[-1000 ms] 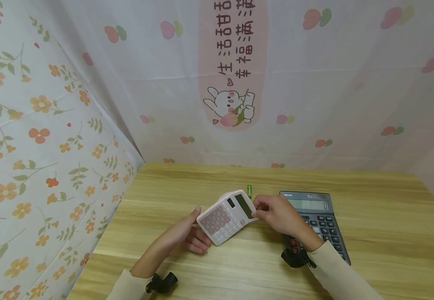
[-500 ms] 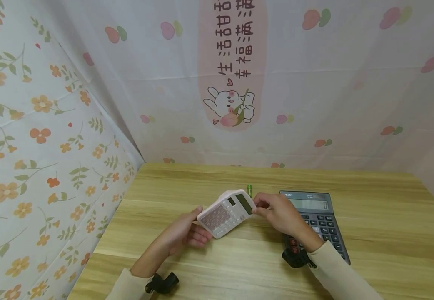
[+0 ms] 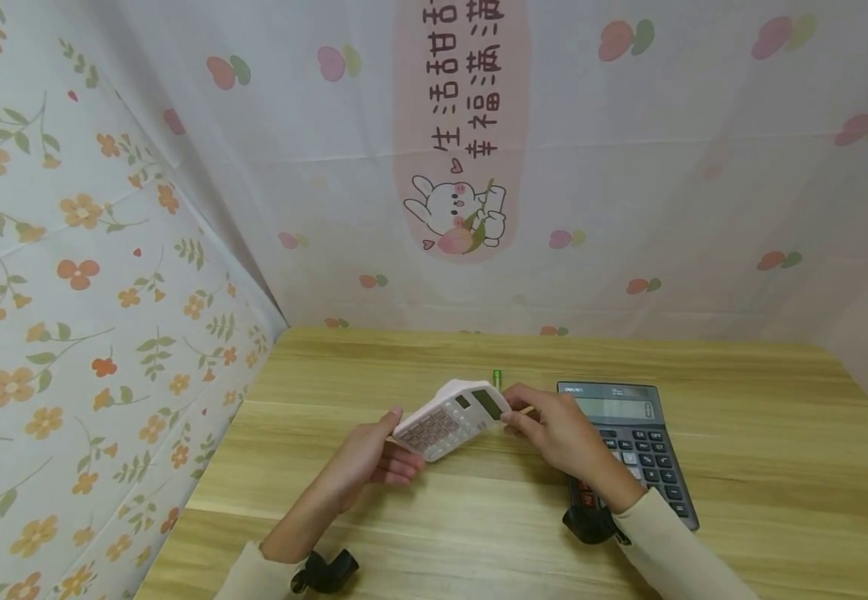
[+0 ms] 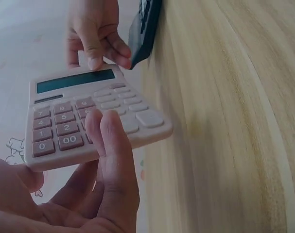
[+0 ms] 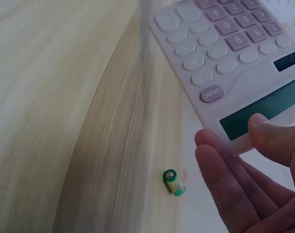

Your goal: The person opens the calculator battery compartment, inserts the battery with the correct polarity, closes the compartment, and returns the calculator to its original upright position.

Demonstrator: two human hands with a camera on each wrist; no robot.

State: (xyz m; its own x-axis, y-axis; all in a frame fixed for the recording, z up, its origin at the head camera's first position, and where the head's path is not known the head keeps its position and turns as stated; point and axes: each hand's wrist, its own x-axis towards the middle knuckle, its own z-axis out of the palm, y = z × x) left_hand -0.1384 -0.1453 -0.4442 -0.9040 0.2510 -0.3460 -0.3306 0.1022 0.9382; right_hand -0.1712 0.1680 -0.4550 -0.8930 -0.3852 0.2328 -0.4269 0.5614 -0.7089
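Observation:
A pale pink calculator [image 3: 441, 423] is held tilted above the table between both hands, its keys and dark display showing. At its lower end the left hand [image 3: 374, 458] grips an edge; in the left wrist view the fingers [image 4: 115, 160] curl up beside the keys. My right hand [image 3: 561, 429] pinches the display end, with the thumb [image 5: 273, 138] on the front and the other fingers underneath. A green battery [image 3: 497, 380] lies on the table behind the calculator, and the right wrist view shows the battery [image 5: 172, 182] close to the right fingers.
A larger dark grey calculator [image 3: 655, 454] lies on the wooden table [image 3: 464, 542] at the right, partly covered by the right hand and wrist. A patterned curtain [image 3: 614, 167] hangs behind the table, and a floral one [image 3: 82, 275] hangs at the left.
The pink calculator has tilted further, so its key face looks more foreshortened and its near corner sits higher. Both hands keep hold of it and have barely moved.

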